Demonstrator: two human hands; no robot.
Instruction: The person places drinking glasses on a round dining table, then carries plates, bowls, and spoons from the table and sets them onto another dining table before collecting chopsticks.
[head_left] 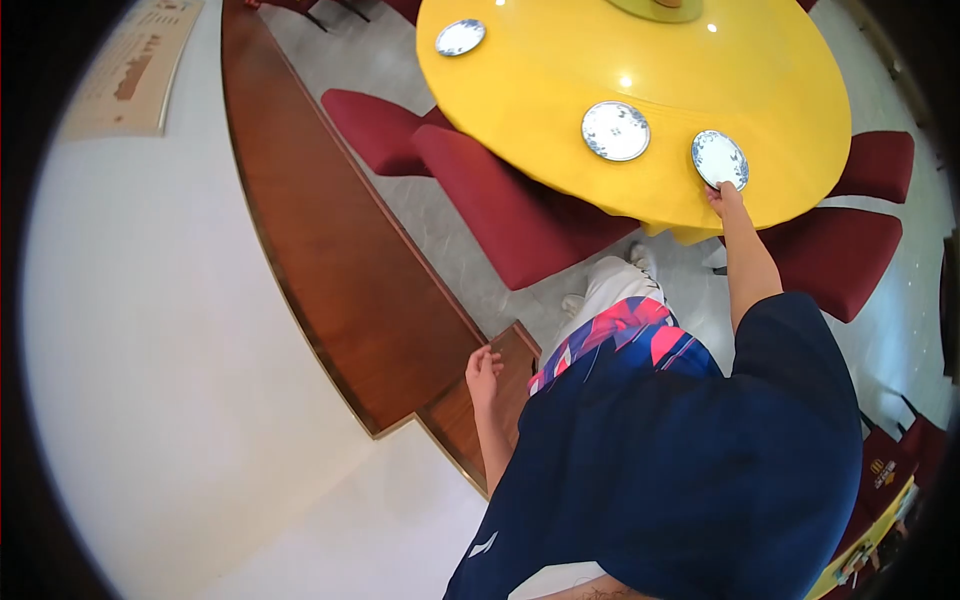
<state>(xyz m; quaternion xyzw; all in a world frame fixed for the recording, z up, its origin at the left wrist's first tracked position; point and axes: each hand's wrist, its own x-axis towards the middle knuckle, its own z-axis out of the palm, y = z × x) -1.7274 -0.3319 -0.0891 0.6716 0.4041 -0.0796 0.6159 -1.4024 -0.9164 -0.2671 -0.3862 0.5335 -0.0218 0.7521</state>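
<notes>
My right hand [724,198] reaches forward and pinches the near rim of a white plate [720,158] with a blue-grey floral pattern. The plate is at the near right part of the round table with the yellow cloth [560,130]; whether it rests fully on the cloth I cannot tell. To its left lies a similar patterned plate [616,131]. Another plate [461,37] lies at the table's far left. Down by my side hangs my left hand [484,372], fingers loosely bent and a little apart, with nothing visible in them.
Dark red chairs [505,215] stand around the table, one of them [835,260] just right of my arm. Brown wooden panelling [330,230] and a white wall [180,350] run along my left. A round stand [660,8] is at the table's middle.
</notes>
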